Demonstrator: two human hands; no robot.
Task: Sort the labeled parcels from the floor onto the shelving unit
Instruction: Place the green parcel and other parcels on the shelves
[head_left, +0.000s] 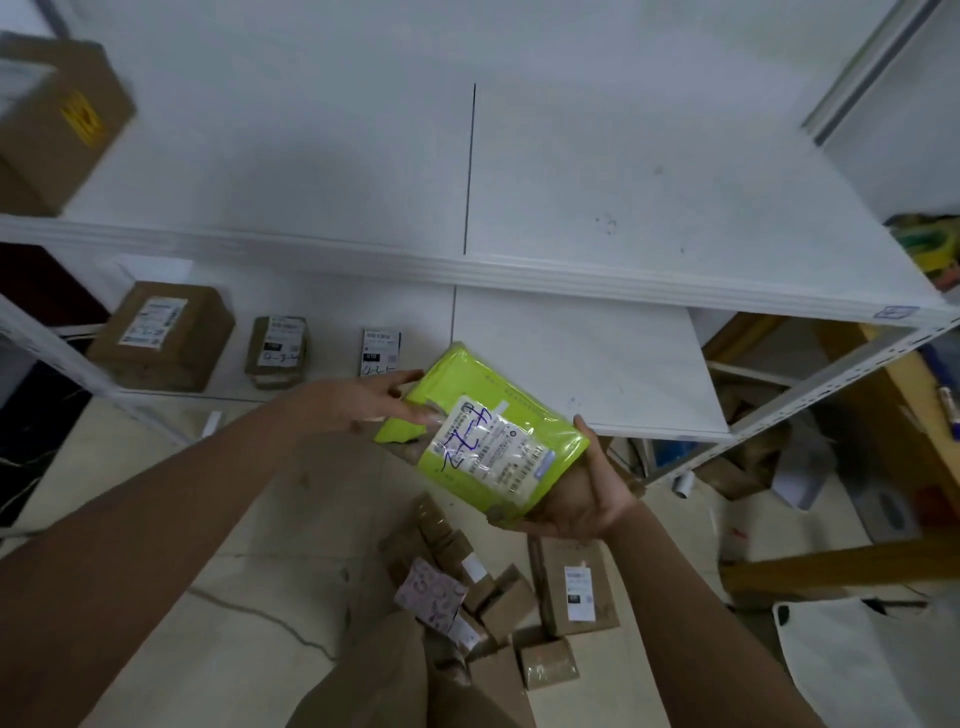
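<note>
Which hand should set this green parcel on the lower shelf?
Right. The right hand cups the green parcel from beneath, carrying it, with the lower shelf just ahead. The left hand only touches its edge with straight fingers.

The parcel (483, 431) lies between the two hands, the left hand (374, 402) touching its left end and the right hand (587, 499) cupped under its near right end. Behind the hands stands the shelving unit: its lower shelf (597, 364), just beyond them, carries a row of boxes (278, 351) off to the left of the left hand. Its upper shelf (571, 283), farther back, carries a lone box (57, 119) at the far left. On the floor (208, 519) beneath the hands lies a heap of parcels (467, 597), with a flat box (576, 587) beside it under the right hand.
</note>
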